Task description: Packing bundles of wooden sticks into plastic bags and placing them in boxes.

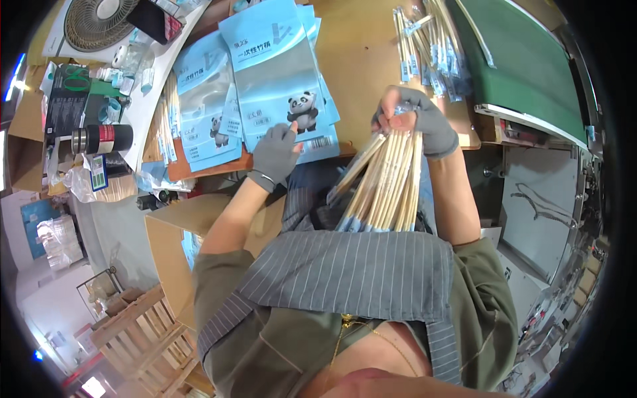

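In my right hand [419, 125], wearing a grey fingerless glove, is a bundle of paired bamboo chopsticks [388, 179] in clear sleeves with blue ends. The fingers close around its upper end, and the sticks fan down toward my apron. One pair at the left slants away from the rest. My left hand [275, 156], gloved the same way, lies on the lower part of a blue and clear packaging bag [265, 73] printed with a panda. Its thumb and index finger are apart. Another panda bag [206, 99] lies to the left, overlapped by the stack.
More wrapped chopsticks [434, 50] lie on the wooden table [361, 60] at the far right, beside a green surface [531, 66]. On the left are a fan [99, 23], a black flask [103, 139] and a phone [154, 20]. A cardboard box [169, 245] stands below the table edge.
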{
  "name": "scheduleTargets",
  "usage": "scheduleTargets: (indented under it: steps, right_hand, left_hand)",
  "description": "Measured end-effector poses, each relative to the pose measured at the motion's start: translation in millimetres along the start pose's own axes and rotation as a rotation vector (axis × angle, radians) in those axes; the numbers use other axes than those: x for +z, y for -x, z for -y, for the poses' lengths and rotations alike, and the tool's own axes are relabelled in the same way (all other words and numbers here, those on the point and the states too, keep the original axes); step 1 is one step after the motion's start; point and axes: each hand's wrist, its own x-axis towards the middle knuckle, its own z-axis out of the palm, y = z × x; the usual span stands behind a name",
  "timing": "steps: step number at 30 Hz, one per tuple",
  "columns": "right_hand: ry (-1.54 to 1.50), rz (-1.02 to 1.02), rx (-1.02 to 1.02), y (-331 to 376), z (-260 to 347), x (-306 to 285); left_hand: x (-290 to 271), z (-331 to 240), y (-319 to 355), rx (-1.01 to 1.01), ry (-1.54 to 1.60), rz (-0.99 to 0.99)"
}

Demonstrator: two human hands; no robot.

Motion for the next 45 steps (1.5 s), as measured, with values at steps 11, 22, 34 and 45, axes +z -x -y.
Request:
scheduleTargets:
  steps: [11,22,34,45]
  right_hand:
    - [0.051,0.05,0.01,-9.8,-2.1,15.9]
    - [0.039,0.131,0.075,-42.4,-25.2,37.5]
    - [0.138,-0.073,0.303,-58.1,-71.2,2.9]
    - [0.483,-0.334,0.193,13.0,-105.4,56.2]
  left_hand:
    - [-21.3,56.6,12.2,0.212,0.15,-0.22]
    - [-23.1,35.2,-37.2,-0.514,0.702,0.076]
    - [-24.7,-53.7,-57.6,-0.25,0.448,-0.417]
    - [-41.0,-83.6,-5.2,-0.023,0.463,-0.61]
